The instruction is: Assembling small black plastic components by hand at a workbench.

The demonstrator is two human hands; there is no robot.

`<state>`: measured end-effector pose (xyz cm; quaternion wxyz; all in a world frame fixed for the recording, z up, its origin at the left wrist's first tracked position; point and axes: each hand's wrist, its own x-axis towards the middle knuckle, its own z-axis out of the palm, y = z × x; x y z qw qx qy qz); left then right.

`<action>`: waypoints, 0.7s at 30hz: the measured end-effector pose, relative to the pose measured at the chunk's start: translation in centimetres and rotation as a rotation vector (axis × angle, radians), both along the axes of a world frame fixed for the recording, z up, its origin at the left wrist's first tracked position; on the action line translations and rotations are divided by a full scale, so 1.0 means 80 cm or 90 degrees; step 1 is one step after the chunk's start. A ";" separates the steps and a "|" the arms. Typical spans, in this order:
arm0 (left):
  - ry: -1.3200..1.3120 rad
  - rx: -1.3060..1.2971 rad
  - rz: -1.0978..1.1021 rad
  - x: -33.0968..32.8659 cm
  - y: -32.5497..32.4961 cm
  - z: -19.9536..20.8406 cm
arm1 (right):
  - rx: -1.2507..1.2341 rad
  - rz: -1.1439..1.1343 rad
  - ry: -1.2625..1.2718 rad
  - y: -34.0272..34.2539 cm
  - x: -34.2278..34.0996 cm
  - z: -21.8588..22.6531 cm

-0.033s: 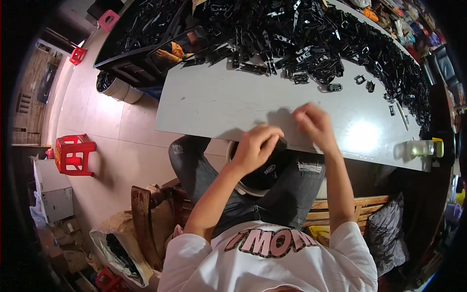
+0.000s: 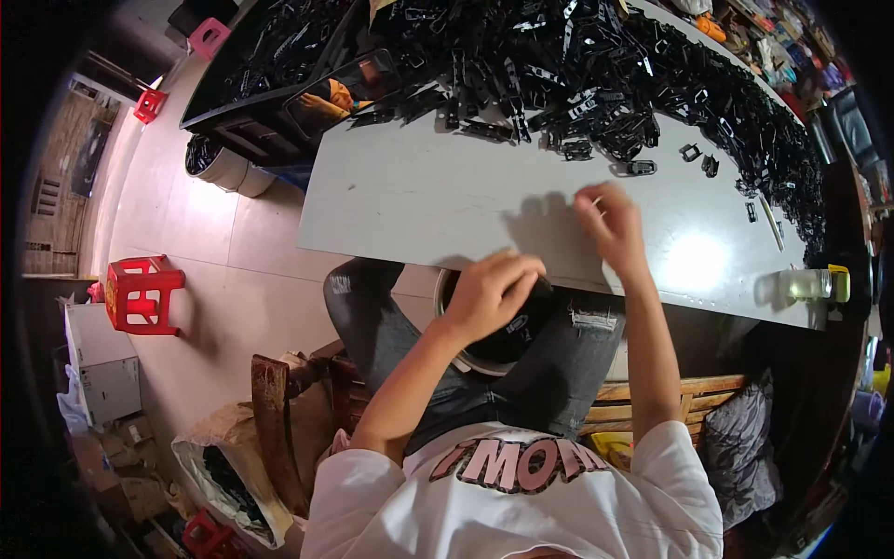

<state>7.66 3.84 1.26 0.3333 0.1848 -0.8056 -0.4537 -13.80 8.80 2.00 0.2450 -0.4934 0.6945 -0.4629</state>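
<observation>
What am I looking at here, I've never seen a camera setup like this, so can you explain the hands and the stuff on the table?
There's no machine here: a seated person works bare-handed. A wide fisheye camera on their head looks down, so straight edges bend near the rim. The left hand, fingers curled, is above a round bin between the knees. The right hand is raised over the pale table. Its fingers are bent and blurred, so I can't tell whether either hand holds anything. Small black parts are heaped along the table's far side, and a clear jar lies near its right end.
</observation>
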 end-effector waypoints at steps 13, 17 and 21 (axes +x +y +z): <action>-0.253 -0.293 -0.128 0.010 0.027 -0.031 | 0.077 -0.170 0.465 -0.041 -0.017 -0.010; -0.121 -0.136 -0.093 -0.007 0.025 -0.014 | -0.054 0.050 0.398 0.002 -0.005 0.003; -0.094 -0.187 0.037 -0.058 0.000 0.012 | -0.030 0.134 0.377 0.030 -0.006 0.017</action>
